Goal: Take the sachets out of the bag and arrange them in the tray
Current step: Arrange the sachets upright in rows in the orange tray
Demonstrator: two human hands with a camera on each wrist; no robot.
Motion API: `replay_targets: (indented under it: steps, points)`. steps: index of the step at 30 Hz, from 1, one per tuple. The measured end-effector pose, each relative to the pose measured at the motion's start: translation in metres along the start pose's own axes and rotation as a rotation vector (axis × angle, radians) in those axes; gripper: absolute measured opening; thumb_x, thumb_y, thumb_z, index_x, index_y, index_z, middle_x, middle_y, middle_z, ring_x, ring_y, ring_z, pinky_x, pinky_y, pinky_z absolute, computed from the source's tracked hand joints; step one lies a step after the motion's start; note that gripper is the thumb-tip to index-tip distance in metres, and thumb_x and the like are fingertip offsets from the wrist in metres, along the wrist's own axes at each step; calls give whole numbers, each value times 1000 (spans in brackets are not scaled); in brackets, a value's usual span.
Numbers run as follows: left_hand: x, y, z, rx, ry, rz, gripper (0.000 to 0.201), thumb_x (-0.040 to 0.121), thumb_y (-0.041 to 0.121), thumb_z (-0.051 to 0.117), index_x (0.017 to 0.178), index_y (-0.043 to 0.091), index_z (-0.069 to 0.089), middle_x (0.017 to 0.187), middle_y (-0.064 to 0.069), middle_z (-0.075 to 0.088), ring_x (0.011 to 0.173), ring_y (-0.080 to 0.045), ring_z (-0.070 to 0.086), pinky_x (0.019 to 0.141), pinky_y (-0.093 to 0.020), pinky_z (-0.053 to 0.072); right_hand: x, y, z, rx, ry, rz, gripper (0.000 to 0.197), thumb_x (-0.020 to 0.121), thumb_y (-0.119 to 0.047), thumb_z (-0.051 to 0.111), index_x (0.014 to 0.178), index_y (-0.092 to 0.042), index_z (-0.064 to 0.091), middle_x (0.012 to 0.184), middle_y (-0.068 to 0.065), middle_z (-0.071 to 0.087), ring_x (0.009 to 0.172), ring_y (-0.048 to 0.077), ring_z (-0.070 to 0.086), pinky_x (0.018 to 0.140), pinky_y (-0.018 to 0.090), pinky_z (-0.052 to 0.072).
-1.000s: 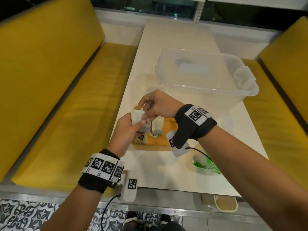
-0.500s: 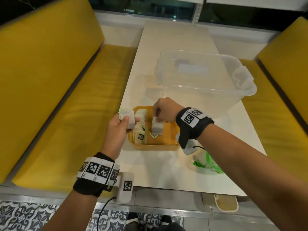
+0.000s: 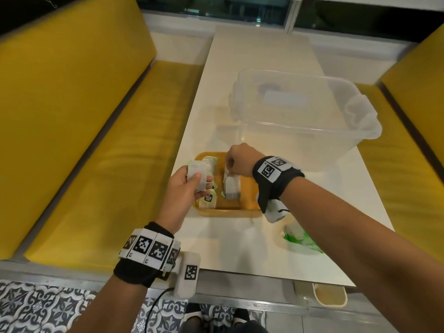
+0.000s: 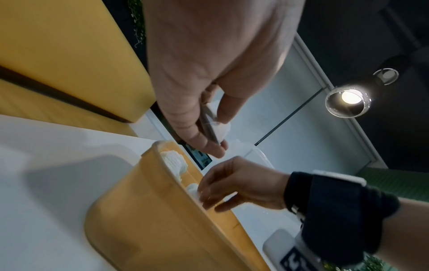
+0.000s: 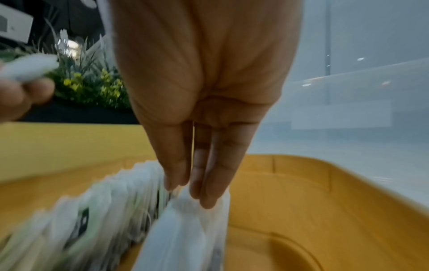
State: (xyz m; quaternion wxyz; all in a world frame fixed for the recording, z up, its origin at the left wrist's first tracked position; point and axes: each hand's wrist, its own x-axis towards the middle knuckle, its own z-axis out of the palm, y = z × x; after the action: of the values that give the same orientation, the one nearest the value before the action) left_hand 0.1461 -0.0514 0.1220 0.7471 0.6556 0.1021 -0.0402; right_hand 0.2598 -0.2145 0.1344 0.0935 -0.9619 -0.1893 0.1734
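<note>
head view: at frame centre the left hand (image 3: pixel 179 188) pinches a few sachets (image 3: pixel 198 174) above the yellow tray (image 3: pixel 225 211); the right hand (image 3: pixel 240 161) pinches a sachet row (image 3: pixel 231 186) inside it. the green-printed bag (image 3: pixel 300 239) lies lower right.

left wrist view: thumb and fingers (image 4: pixel 209 144) clamp the sachets (image 4: pixel 218 128) at centre.

right wrist view: fingertips (image 5: pixel 206 198) pressed together on the sachet row (image 5: pixel 185 229), lower centre.

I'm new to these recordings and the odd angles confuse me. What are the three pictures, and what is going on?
No machine here: a person wears a camera on the head and one on each wrist. The head view looks down on a white table. The left hand holds a small stack of sachets. The right hand pinches the top of sachets standing in the orange tray; the right wrist view shows those fingertips close up. A clear plastic tub stands behind, and a green bag lies near the right forearm.
</note>
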Motion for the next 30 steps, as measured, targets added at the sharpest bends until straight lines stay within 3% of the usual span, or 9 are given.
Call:
replay_targets:
  steps: [4,7,10,13,18,20,23,26,30]
  points:
    - [4,-4,5,36,-5,-37,22,98,11,51,118,19,50,106,-14,68,90,-22,69,72,-28,54,-16,-6,-27,277,130,-51,15,88,-13,60,88,-3,72,85,12,71,75,23,67,72,35,59]
    - [6,-5,12,43,-25,-71,32,96,8,55,125,17,45,113,-14,65,95,-26,68,73,-29,54,-32,-22,-45,511,52,-130,28,89,-31,65,98,-5,70,88,9,69,78,16,67,65,29,60]
    - [4,-1,22,61,-79,-36,34,95,4,54,127,14,44,108,-13,67,90,-22,69,72,-26,56,-36,-33,-48,455,-69,-201,27,81,-21,75,103,-6,69,94,14,67,78,20,66,66,32,61]
    - [1,4,27,63,-115,-19,31,96,5,54,124,17,47,106,-9,67,86,-18,69,72,-23,56,-37,-35,-45,360,-99,-215,12,79,-3,73,88,1,68,81,17,64,69,24,69,64,34,61]
    - [1,-4,12,196,-24,8,24,92,7,58,106,25,62,113,0,64,109,-20,61,95,-42,52,-31,-21,-38,237,-62,-104,6,79,0,71,82,-3,67,69,7,62,53,16,63,55,24,56]
    - [-2,-6,5,208,23,29,22,91,5,59,103,23,64,108,3,64,109,-18,61,93,-39,53,-26,-16,-32,138,-84,-65,5,78,0,69,81,-4,68,67,8,63,56,20,64,60,30,58]
    - [-10,-5,-5,213,52,78,23,93,1,55,100,20,65,105,3,66,103,-15,62,80,-25,55,-19,-12,-16,66,-181,3,13,80,1,69,92,-4,69,77,11,67,62,25,65,68,37,60]
    - [-18,-2,-11,218,56,102,25,94,-1,51,94,19,65,100,-5,68,92,-10,64,69,-14,52,-12,-11,-2,-37,-249,20,20,79,1,67,98,-1,71,82,13,68,62,22,63,64,32,58]
    - [-30,-2,-11,218,22,115,22,95,-4,49,94,10,65,93,-10,69,77,0,65,66,-11,49,-9,-13,3,-79,-264,8,20,81,0,67,100,-1,71,68,4,61,51,12,53,57,27,52]
